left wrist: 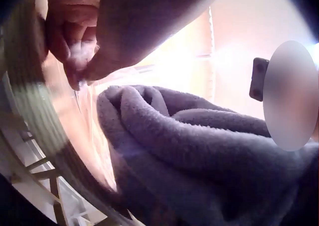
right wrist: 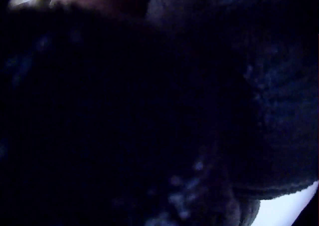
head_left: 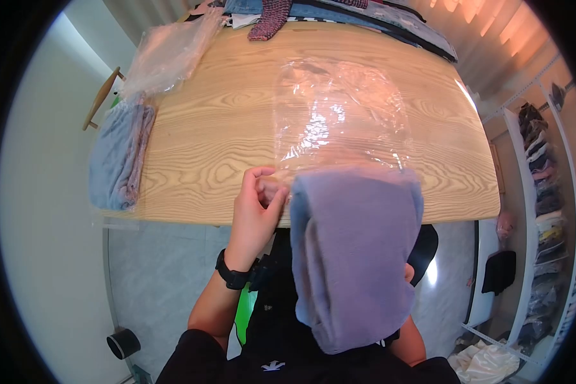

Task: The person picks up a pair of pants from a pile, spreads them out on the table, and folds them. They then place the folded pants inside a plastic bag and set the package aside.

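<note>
A folded grey-lilac fleece garment (head_left: pixel 358 249) hangs in front of my body, its upper end over the table's near edge at the mouth of a clear plastic bag (head_left: pixel 342 115). The bag lies flat on the table. My left hand (head_left: pixel 255 201) pinches the bag's near left edge between thumb and fingers, just left of the garment. In the left wrist view, the garment's thick folded layers (left wrist: pixel 199 136) lie beside those fingers. Only a sliver of my right hand (head_left: pixel 409 272) shows at the garment's right side; its fingers are hidden, and dark cloth fills the right wrist view.
On the left of the wooden table (head_left: pixel 205 141) lies a bagged blue-grey garment (head_left: pixel 118 157), with empty clear bags (head_left: pixel 173 54) behind it. Folded clothes (head_left: pixel 339 16) line the far edge. To the right stands a shelf rack (head_left: pixel 544 192) with folded items.
</note>
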Tool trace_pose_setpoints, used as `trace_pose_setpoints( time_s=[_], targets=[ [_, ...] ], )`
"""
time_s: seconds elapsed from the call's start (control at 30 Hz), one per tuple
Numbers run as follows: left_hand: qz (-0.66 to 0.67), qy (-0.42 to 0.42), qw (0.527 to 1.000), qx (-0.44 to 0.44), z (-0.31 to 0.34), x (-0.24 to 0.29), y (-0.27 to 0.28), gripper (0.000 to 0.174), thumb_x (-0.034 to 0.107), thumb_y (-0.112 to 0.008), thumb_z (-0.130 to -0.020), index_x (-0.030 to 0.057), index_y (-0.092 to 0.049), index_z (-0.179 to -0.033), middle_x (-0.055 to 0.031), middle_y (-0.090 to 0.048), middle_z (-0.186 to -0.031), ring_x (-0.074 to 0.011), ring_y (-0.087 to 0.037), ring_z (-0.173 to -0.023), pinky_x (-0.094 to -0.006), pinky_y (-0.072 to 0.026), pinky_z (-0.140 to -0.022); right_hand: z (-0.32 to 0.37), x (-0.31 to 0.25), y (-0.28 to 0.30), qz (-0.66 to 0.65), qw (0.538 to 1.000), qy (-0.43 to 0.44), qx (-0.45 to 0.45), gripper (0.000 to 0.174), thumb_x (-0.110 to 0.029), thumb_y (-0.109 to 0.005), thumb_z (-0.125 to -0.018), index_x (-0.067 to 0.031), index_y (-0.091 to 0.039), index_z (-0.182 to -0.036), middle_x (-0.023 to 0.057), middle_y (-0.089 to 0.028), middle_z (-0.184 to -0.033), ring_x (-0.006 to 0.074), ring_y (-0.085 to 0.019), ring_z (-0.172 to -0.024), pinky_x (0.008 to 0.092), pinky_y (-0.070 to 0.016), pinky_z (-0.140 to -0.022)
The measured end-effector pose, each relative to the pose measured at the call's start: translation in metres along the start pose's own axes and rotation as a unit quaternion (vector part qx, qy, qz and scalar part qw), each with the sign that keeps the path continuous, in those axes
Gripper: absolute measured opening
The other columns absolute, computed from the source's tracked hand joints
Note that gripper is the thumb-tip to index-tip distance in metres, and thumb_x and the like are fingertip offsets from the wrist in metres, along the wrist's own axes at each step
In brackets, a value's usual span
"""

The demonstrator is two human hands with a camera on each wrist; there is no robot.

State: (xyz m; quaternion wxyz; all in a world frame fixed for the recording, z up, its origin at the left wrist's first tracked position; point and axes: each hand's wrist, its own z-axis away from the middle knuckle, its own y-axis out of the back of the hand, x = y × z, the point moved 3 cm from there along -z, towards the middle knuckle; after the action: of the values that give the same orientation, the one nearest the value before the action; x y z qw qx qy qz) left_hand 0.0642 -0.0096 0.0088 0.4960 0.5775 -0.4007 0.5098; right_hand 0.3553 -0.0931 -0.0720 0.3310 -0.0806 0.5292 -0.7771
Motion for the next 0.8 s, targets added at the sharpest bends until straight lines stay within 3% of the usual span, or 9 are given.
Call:
trace_pose_setpoints(
  time_s=[0.23,0.3,0.37,0.4,0.47,0.5,0.57,0.7,0.8],
  targets=[
    [0.053,0.002,0.997,-0.052,0.016,0.010,-0.007,0.044,0.000,-0.060,-0.090,0.0060,-0.038,-0.127,-0.0004,-0.060,-0.079,-0.0048,-0.056,-0.067,-0.0188,-0.0445,-0.059,-0.003,-0.014,0.005,-0.020,0.998,0.057,-0.001,0.065,-0.010,-0.044,-0.065,0.0119,-0.045,-0.126,0.0243,-0.059,-0.113,0.0323,-0.063,-0.092,0.0343,-0.0525,-0.085],
    [0.062,0.000,0.997,-0.049,0.016,0.012,-0.003,0.044,0.001,-0.060,-0.090,0.0061,-0.039,-0.128,0.0001,-0.059,-0.079,-0.0043,-0.054,-0.066,-0.0189,-0.0441,-0.058,0.000,-0.021,-0.020,0.152,0.983,-0.060,0.083,0.060,-0.004,-0.045,-0.068,0.0108,-0.045,-0.126,0.0213,-0.058,-0.112,0.0294,-0.062,-0.092,0.0319,-0.0524,-0.084],
    [-0.096,0.013,0.995,-0.021,0.014,0.012,0.006,0.038,0.002,-0.062,-0.089,0.0050,-0.046,-0.124,0.0003,-0.058,-0.076,-0.0050,-0.051,-0.062,-0.0200,-0.0434,-0.057,0.007,-0.022,-0.028,0.186,0.975,-0.060,0.105,0.061,-0.004,-0.047,-0.067,0.0098,-0.045,-0.126,0.0198,-0.057,-0.114,0.0286,-0.061,-0.094,0.0323,-0.0513,-0.085],
    [-0.096,0.013,0.995,-0.021,0.013,0.016,0.005,0.038,0.002,-0.062,-0.089,0.0050,-0.046,-0.124,0.0003,-0.058,-0.076,-0.0050,-0.051,-0.062,-0.0200,-0.0434,-0.057,0.010,-0.022,-0.030,0.221,0.965,-0.059,0.127,0.062,-0.003,-0.049,-0.066,0.0088,-0.045,-0.126,0.0183,-0.057,-0.115,0.0278,-0.060,-0.097,0.0328,-0.0503,-0.087],
    [-0.261,-0.099,0.957,0.075,0.012,0.035,0.006,0.032,0.002,-0.065,-0.082,0.0063,-0.059,-0.112,-0.0054,-0.057,-0.073,-0.0158,-0.054,-0.062,-0.0278,-0.0441,-0.059,0.014,-0.022,-0.034,0.219,0.963,-0.068,0.139,0.062,-0.004,-0.050,-0.066,0.0077,-0.045,-0.127,0.0174,-0.055,-0.116,0.0268,-0.058,-0.099,0.0328,-0.0490,-0.088],
    [-0.261,-0.100,0.957,0.073,0.008,0.035,0.006,0.032,0.002,-0.065,-0.082,0.0063,-0.059,-0.112,-0.0054,-0.057,-0.073,-0.0158,-0.054,-0.062,-0.0278,-0.0441,-0.059,0.016,-0.022,-0.035,0.217,0.961,-0.077,0.150,0.062,-0.004,-0.050,-0.067,0.0067,-0.045,-0.127,0.0164,-0.054,-0.117,0.0257,-0.057,-0.101,0.0328,-0.0476,-0.089],
    [-0.319,-0.253,0.907,0.110,0.005,0.044,0.009,0.028,0.001,-0.067,-0.079,0.0077,-0.065,-0.106,-0.0062,-0.058,-0.077,-0.0213,-0.055,-0.067,-0.0322,-0.0454,-0.060,0.019,-0.022,-0.040,0.225,0.958,-0.059,0.169,0.061,-0.005,-0.051,-0.068,0.0061,-0.045,-0.128,0.0161,-0.054,-0.117,0.0252,-0.056,-0.102,0.0326,-0.0468,-0.089],
    [-0.320,-0.351,0.875,0.088,0.014,0.053,0.008,0.031,-0.004,-0.069,-0.075,0.0063,-0.067,-0.105,-0.0081,-0.057,-0.078,-0.0197,-0.054,-0.069,-0.0301,-0.0448,-0.062,0.018,-0.023,-0.060,0.222,0.963,0.016,0.152,0.059,-0.009,-0.052,-0.070,0.0057,-0.045,-0.127,0.0151,-0.054,-0.118,0.0242,-0.055,-0.101,0.0313,-0.0458,-0.089],
    [-0.331,-0.443,0.832,0.038,0.028,0.052,0.000,0.029,0.001,-0.070,-0.078,0.0066,-0.065,-0.106,-0.0067,-0.059,-0.082,-0.0241,-0.056,-0.072,-0.0333,-0.0459,-0.063,0.013,-0.023,-0.059,0.200,0.971,0.041,0.123,0.055,-0.012,-0.051,-0.072,0.0052,-0.047,-0.125,0.0132,-0.057,-0.113,0.0248,-0.058,-0.095,0.0311,-0.0480,-0.086]
  ],
)
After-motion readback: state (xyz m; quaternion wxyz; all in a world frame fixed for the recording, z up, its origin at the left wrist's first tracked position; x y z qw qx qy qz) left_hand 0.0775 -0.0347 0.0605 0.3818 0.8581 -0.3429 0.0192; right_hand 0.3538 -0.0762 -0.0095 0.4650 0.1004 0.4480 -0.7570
